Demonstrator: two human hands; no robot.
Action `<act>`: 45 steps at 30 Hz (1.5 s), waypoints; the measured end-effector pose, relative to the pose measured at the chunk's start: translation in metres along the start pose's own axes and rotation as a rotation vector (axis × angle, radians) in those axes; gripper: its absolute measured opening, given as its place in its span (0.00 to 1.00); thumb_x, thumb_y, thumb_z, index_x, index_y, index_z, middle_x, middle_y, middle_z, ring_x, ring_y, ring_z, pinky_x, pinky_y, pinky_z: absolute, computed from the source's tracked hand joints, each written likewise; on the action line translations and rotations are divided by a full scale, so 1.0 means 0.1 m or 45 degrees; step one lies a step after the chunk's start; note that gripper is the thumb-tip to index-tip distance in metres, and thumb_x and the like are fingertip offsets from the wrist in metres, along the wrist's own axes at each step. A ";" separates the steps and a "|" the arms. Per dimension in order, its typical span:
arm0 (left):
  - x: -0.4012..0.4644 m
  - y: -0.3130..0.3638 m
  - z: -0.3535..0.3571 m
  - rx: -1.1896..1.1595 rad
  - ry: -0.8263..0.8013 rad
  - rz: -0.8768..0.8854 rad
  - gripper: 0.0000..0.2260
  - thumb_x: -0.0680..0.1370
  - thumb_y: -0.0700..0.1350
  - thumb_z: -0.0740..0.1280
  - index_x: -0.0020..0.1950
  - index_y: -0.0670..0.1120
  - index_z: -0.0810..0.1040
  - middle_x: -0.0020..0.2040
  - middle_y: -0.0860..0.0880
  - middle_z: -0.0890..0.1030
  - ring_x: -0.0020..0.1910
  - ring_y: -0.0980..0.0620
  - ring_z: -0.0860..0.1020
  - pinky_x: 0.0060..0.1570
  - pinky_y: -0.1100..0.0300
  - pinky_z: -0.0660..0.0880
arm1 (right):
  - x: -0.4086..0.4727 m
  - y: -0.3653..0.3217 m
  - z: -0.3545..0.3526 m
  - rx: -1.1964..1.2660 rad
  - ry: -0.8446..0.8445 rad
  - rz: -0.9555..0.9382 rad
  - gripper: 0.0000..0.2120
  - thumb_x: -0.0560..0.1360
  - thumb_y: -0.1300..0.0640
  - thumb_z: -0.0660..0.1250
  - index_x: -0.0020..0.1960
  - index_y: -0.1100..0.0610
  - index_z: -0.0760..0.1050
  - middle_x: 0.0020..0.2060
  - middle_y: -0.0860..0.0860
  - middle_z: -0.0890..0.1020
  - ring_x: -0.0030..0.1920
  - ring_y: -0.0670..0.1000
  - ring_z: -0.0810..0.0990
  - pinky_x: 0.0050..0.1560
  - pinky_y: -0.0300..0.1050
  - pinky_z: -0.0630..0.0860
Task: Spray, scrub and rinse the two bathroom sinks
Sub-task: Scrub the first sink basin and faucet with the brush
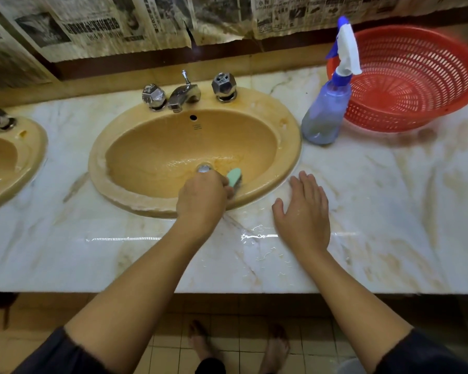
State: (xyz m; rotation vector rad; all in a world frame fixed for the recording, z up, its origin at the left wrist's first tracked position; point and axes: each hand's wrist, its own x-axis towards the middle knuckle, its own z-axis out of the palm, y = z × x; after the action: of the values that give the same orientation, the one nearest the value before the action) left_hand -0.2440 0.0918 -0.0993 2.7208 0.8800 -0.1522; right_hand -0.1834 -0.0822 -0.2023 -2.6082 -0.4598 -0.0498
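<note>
The left hand (201, 197) is gripping a mint-green plastic scrub brush (234, 178) inside the oval yellow ceramic sink (287, 147), its bristles pressing on the wet basin beside the chrome drain (204, 168). The right hand (304, 211) is lying flat, fingers straight, on the white marble table (389, 211) (holding nothing). A blue spray bottle (327, 114) is standing just beside the sink's right rim.

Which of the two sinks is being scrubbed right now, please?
The middle sink: the left hand holds the green brush inside it; the sink at the left edge is untouched.
</note>
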 end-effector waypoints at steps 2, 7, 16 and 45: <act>0.09 0.03 0.00 -0.027 -0.001 -0.028 0.05 0.77 0.49 0.69 0.48 0.50 0.83 0.45 0.46 0.76 0.46 0.40 0.77 0.40 0.57 0.65 | 0.00 0.01 0.00 0.005 0.003 0.004 0.28 0.76 0.49 0.59 0.74 0.58 0.67 0.76 0.54 0.65 0.79 0.53 0.57 0.79 0.51 0.52; -0.09 0.17 0.05 0.043 -0.020 0.106 0.09 0.80 0.51 0.67 0.58 0.53 0.83 0.50 0.43 0.80 0.52 0.38 0.78 0.44 0.55 0.70 | 0.01 0.00 0.02 0.002 0.033 0.004 0.28 0.75 0.49 0.58 0.73 0.59 0.68 0.76 0.55 0.66 0.78 0.53 0.58 0.78 0.52 0.54; -0.08 0.24 0.05 -0.022 -0.095 0.192 0.12 0.80 0.54 0.68 0.62 0.59 0.82 0.54 0.45 0.82 0.54 0.40 0.79 0.50 0.53 0.75 | 0.01 0.00 0.01 0.015 0.047 0.012 0.27 0.75 0.50 0.59 0.72 0.58 0.69 0.75 0.54 0.67 0.78 0.54 0.60 0.78 0.52 0.55; 0.11 0.34 0.05 0.070 -0.007 0.347 0.12 0.82 0.55 0.65 0.64 0.59 0.80 0.49 0.44 0.84 0.52 0.40 0.78 0.46 0.53 0.72 | 0.01 -0.01 -0.01 0.039 0.045 0.034 0.26 0.75 0.51 0.61 0.72 0.59 0.70 0.75 0.54 0.68 0.77 0.53 0.61 0.78 0.52 0.56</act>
State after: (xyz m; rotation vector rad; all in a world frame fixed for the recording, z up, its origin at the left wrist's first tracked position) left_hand -0.2157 0.0702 -0.0986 2.8560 0.5023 -0.1290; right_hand -0.1825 -0.0813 -0.2005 -2.5790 -0.4100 -0.0794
